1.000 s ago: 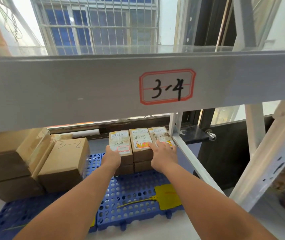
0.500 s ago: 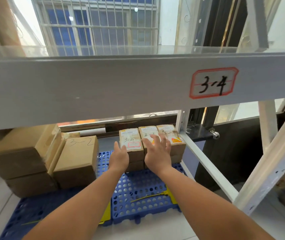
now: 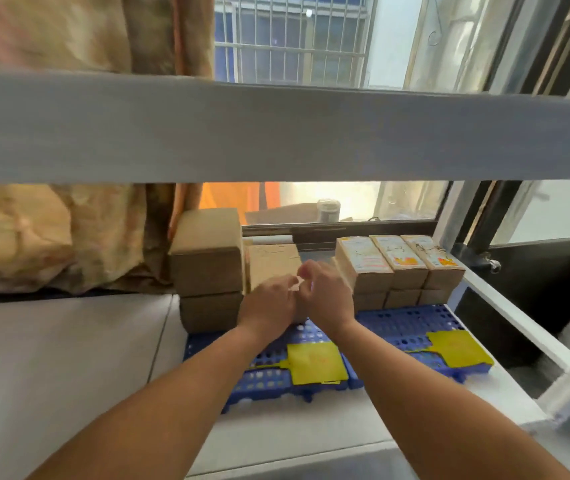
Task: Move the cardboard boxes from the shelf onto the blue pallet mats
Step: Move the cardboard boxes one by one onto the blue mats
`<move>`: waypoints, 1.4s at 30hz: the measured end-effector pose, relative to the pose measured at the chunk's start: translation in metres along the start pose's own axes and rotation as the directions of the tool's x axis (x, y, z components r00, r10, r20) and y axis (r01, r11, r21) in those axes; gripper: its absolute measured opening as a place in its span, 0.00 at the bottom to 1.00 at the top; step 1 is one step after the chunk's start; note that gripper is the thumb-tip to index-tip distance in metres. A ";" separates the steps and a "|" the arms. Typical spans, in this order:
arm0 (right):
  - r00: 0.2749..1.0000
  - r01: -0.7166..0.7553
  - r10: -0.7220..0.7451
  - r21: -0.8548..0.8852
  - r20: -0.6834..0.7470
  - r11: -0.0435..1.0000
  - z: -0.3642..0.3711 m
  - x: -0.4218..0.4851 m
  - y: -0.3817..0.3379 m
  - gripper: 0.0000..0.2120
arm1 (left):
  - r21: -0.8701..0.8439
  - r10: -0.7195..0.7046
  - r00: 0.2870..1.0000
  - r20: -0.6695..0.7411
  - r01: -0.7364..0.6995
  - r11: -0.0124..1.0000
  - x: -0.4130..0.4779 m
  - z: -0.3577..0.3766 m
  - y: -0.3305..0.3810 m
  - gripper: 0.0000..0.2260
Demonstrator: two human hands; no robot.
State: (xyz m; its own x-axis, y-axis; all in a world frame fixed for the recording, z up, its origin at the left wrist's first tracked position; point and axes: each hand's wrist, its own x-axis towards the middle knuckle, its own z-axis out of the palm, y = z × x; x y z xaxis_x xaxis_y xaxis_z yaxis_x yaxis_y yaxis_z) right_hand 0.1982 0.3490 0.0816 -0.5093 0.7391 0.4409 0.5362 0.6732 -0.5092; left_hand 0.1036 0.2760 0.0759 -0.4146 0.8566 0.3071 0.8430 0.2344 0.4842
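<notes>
With cardboard boxes (image 3: pixel 397 268) stacked far on the blue pallet mats (image 3: pixel 411 323), left hand (image 3: pixel 269 306) and right hand (image 3: pixel 328 299) hover loosely curled, empty; next, probably, fetching another from the shelf (image 3: pixel 276 133).

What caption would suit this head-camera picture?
Left hand and right hand close together before a plain box, labelled boxes stacked beside on blue mats.

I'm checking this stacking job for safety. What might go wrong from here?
The right hand is close beside the two-high row of labelled boxes; a nudge might topple it. The yellow tags lie on the blue mats; a box set on one may sit crooked.
</notes>
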 end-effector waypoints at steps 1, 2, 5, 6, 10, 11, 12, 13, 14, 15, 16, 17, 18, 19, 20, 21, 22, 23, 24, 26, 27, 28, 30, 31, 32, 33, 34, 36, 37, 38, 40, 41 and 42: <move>1.000 0.000 0.000 -0.002 0.027 1.000 0.009 -0.008 -0.012 0.08 | 0.083 0.045 0.999 0.013 -0.046 0.995 -0.012 -0.009 -0.017 0.12; 0.998 0.005 -0.003 -0.027 0.065 1.000 0.017 -0.017 -0.023 0.08 | 0.164 0.082 0.996 0.044 -0.088 0.982 -0.022 -0.017 -0.032 0.11; 0.986 0.036 -0.013 -0.129 0.169 0.991 0.041 -0.039 -0.052 0.10 | 0.331 0.070 0.982 0.176 -0.126 0.935 -0.046 -0.036 -0.071 0.11; 0.978 0.037 -0.008 -0.133 0.209 0.990 0.050 -0.043 -0.063 0.10 | 0.356 0.034 0.978 0.208 -0.108 0.928 -0.051 -0.043 -0.083 0.11; 0.895 0.042 0.005 -0.095 0.446 0.995 0.084 -0.050 -0.106 0.14 | 0.423 -0.139 0.956 0.257 0.018 0.906 -0.071 -0.067 -0.126 0.13; 0.869 0.052 -0.004 -0.083 0.495 0.995 0.093 -0.052 -0.117 0.15 | 0.441 -0.173 0.951 0.257 0.044 0.897 -0.076 -0.074 -0.137 0.13; 0.849 0.059 -0.012 -0.072 0.528 0.996 0.102 -0.053 -0.128 0.16 | 0.455 -0.200 0.947 0.252 0.066 0.888 -0.082 -0.080 -0.146 0.13; 0.831 0.062 -0.015 -0.065 0.556 0.996 0.110 -0.055 -0.136 0.16 | 0.463 -0.225 0.943 0.246 0.089 0.882 -0.086 -0.084 -0.154 0.14; 0.811 0.070 -0.023 -0.059 0.585 0.996 0.119 -0.057 -0.145 0.17 | 0.463 -0.255 0.938 0.235 0.122 0.878 -0.090 -0.089 -0.163 0.15; 0.788 0.080 -0.029 -0.055 0.615 0.995 0.127 -0.058 -0.152 0.18 | 0.464 -0.287 0.930 0.230 0.155 0.872 -0.095 -0.094 -0.171 0.15; 0.769 0.100 -0.045 -0.051 0.638 0.994 0.136 -0.059 -0.160 0.18 | 0.468 -0.321 0.920 0.223 0.187 0.864 -0.100 -0.098 -0.180 0.16; 0.758 0.126 -0.069 -0.042 0.649 0.991 0.144 -0.059 -0.166 0.18 | 0.474 -0.349 0.910 0.222 0.212 0.855 -0.104 -0.103 -0.188 0.17; 0.754 0.148 -0.094 -0.029 0.651 0.989 0.151 -0.059 -0.171 0.17 | 0.481 -0.376 0.898 0.227 0.233 0.845 -0.107 -0.107 -0.194 0.17; 0.747 0.166 -0.122 -0.006 0.654 0.986 0.158 -0.058 -0.177 0.17 | 0.487 -0.413 0.883 0.222 0.266 0.832 -0.111 -0.111 -0.202 0.18; 0.739 0.180 -0.148 0.020 0.658 0.984 0.166 -0.057 -0.183 0.16 | 0.495 -0.450 0.867 0.213 0.302 0.815 -0.115 -0.116 -0.208 0.18; 0.729 0.191 -0.174 0.048 0.662 0.980 0.174 -0.056 -0.190 0.16 | 0.504 -0.487 0.851 0.197 0.338 0.795 -0.120 -0.121 -0.215 0.17; 0.726 0.192 -0.194 0.076 0.660 0.979 0.181 -0.055 -0.197 0.16 | 0.517 -0.514 0.839 0.182 0.363 0.775 -0.125 -0.127 -0.221 0.16; 0.730 0.175 -0.197 0.100 0.654 0.979 0.187 -0.055 -0.202 0.16 | 0.528 -0.531 0.830 0.172 0.378 0.761 -0.129 -0.132 -0.227 0.16; 0.730 0.154 -0.201 0.129 0.653 0.980 0.194 -0.055 -0.210 0.17 | 0.533 -0.556 0.816 0.159 0.404 0.743 -0.134 -0.139 -0.235 0.15; 0.718 0.130 -0.211 0.170 0.664 0.977 0.210 -0.055 -0.225 0.18 | 0.513 -0.610 0.781 0.136 0.471 0.717 -0.143 -0.153 -0.255 0.15; 0.707 0.141 -0.224 0.177 0.671 0.974 0.218 -0.055 -0.232 0.18 | 0.492 -0.638 0.760 0.123 0.512 0.704 -0.147 -0.161 -0.266 0.16; 0.699 0.157 -0.237 0.179 0.675 0.971 0.224 -0.055 -0.237 0.19 | 0.468 -0.663 0.740 0.111 0.550 0.692 -0.151 -0.168 -0.276 0.17; 0.672 0.180 -0.266 0.196 0.692 0.964 0.241 -0.055 -0.250 0.19 | 0.399 -0.715 0.694 0.084 0.635 0.662 -0.161 -0.182 -0.299 0.18; 0.656 0.178 -0.274 0.210 0.703 0.962 0.248 -0.055 -0.256 0.19 | 0.354 -0.735 0.674 0.073 0.672 0.651 -0.167 -0.188 -0.309 0.18; 0.641 0.177 -0.286 0.224 0.713 0.958 0.255 -0.055 -0.262 0.19 | 0.303 -0.749 0.660 0.056 0.704 0.642 -0.174 -0.194 -0.317 0.18; 0.628 0.180 -0.295 0.234 0.720 0.955 0.259 -0.056 -0.267 0.19 | 0.240 -0.753 0.657 0.030 0.727 0.644 -0.179 -0.199 -0.323 0.17; 0.616 0.183 -0.304 0.244 0.726 0.952 0.265 -0.058 -0.273 0.19 | 0.165 -0.750 0.662 -0.010 0.741 0.651 -0.185 -0.203 -0.330 0.15; 0.601 0.171 -0.301 0.249 0.741 0.953 0.273 -0.060 -0.286 0.20 | 0.030 -0.738 0.666 -0.109 0.745 0.667 -0.195 -0.211 -0.341 0.13; 0.590 0.169 -0.295 0.243 0.752 0.955 0.276 -0.061 -0.292 0.21 | -0.013 -0.735 0.661 -0.151 0.742 0.670 -0.198 -0.214 -0.348 0.12; 0.577 0.178 -0.296 0.236 0.762 0.955 0.279 -0.060 -0.298 0.21 | -0.043 -0.731 0.658 -0.182 0.737 0.674 -0.200 -0.218 -0.354 0.12; 0.568 0.187 -0.289 0.222 0.771 0.957 0.288 -0.058 -0.313 0.23 | -0.078 -0.726 0.648 -0.230 0.732 0.677 -0.203 -0.227 -0.372 0.11; 0.576 0.177 -0.281 0.218 0.768 0.960 0.292 -0.056 -0.322 0.26 | -0.091 -0.727 0.638 -0.254 0.732 0.675 -0.202 -0.233 -0.384 0.11; 0.588 0.160 -0.272 0.220 0.762 0.962 0.297 -0.054 -0.330 0.28 | -0.107 -0.729 0.627 -0.275 0.734 0.671 -0.201 -0.239 -0.396 0.12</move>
State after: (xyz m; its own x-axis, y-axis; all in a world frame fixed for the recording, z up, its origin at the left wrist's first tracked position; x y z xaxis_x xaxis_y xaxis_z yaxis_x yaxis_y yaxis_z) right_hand -0.1515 0.0801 0.0065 -0.9580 0.2342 -0.1656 0.2866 0.7611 -0.5819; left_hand -0.2292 -0.0996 0.0183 -0.9687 0.2397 0.0644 0.2247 0.7365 0.6380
